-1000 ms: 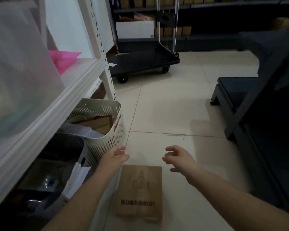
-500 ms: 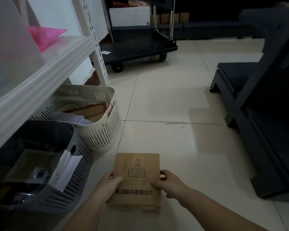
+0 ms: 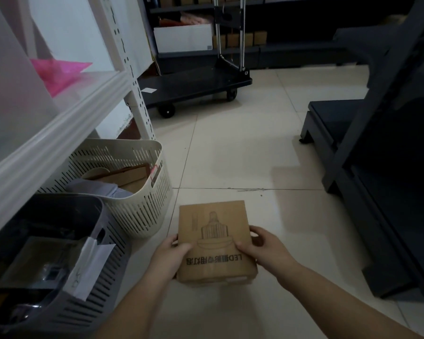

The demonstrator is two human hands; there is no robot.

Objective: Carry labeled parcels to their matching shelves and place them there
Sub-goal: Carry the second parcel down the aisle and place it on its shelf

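**Both hands on the parcel, floor open ahead**

Dimly, we make out little of the dark shelving (image 3: 389,167) at the right edge; its contents are lost in shadow. What lies in the grey basket (image 3: 59,277) at the lower left is blurred, and the basket itself is cut off by the frame. Our left hand (image 3: 168,256) and right hand (image 3: 264,250) grip the cardboard parcel (image 3: 214,241) from either side, thumbs on its printed top, fingers curled round the edges; whether it rests on the floor (image 3: 242,152) we cannot tell. A cream basket (image 3: 137,204) stands just beside the parcel's left edge, under the white shelf (image 3: 59,128). Beyond lies bare tile, with a black trolley (image 3: 194,86) well apart at the far end.
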